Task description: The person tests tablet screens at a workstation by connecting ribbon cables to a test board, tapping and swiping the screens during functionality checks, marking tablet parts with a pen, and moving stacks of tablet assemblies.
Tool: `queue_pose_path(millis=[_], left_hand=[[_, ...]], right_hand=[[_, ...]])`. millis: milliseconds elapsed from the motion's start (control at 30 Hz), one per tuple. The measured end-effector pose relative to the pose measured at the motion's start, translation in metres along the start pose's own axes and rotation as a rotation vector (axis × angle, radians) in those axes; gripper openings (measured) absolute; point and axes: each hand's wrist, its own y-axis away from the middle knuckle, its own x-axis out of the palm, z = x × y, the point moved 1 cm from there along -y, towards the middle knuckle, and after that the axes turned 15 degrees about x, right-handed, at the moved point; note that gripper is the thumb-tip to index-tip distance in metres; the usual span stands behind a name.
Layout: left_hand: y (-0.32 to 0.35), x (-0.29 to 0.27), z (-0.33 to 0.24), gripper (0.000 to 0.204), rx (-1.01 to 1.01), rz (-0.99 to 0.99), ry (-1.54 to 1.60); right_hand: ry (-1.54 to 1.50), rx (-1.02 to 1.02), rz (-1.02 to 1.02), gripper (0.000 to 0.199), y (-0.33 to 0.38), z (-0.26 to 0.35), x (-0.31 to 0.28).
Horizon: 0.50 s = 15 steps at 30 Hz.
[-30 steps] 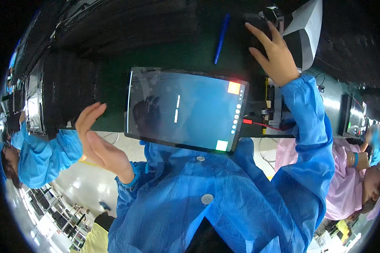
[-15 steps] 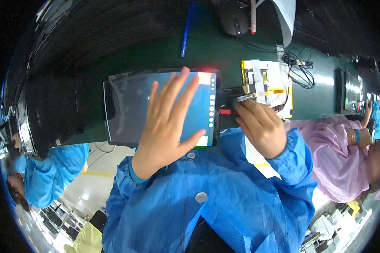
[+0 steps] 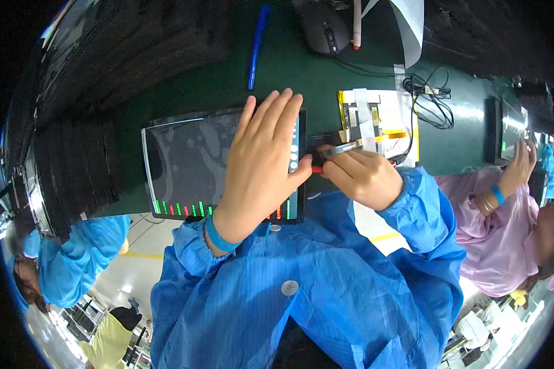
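A tablet-like display (image 3: pixel 184 154) lies in front of me, its screen dark grey with short green and red bars along the near edge. My left hand (image 3: pixel 261 147) is spread over the right part of this screen, palm down and fingers stretched out; whether it touches the glass I cannot tell. Just beyond the display's right edge, my right hand (image 3: pixel 366 175) is closed in a pinch. A shiny silver metal piece (image 3: pixel 345 147) lies along its fingertips, and a small red piece (image 3: pixel 317 169) shows beside them. What exactly the fingers grip is hidden.
Beyond my right hand is a white board with electronic parts and tape (image 3: pixel 388 114). A coiled black cable (image 3: pixel 434 101), a blue pen (image 3: pixel 258 49) and a black mouse (image 3: pixel 323 31) lie farther off. On the right a person in pink (image 3: pixel 492 227) sits near another screen (image 3: pixel 511 129).
The screen went from blue with light blocks to dark grey with coloured bars. My left hand shifted slightly right and its fingers drew closer together. My right hand moved a little left and nearer.
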Motion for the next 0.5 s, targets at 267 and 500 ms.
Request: queue_pose_path(millis=[267,500], left_hand=[[0.004,-0.005,0.006,0.070,0.009,0.025,0.007],[0.057,-0.044,0.029,0.059,-0.192,-0.258,-0.108]], right_hand=[[-0.078,0.019,-0.076,0.016,0.008,0.001,-0.001],[-0.226,0.227,-0.082,0.021,0.012,0.014,-0.007]])
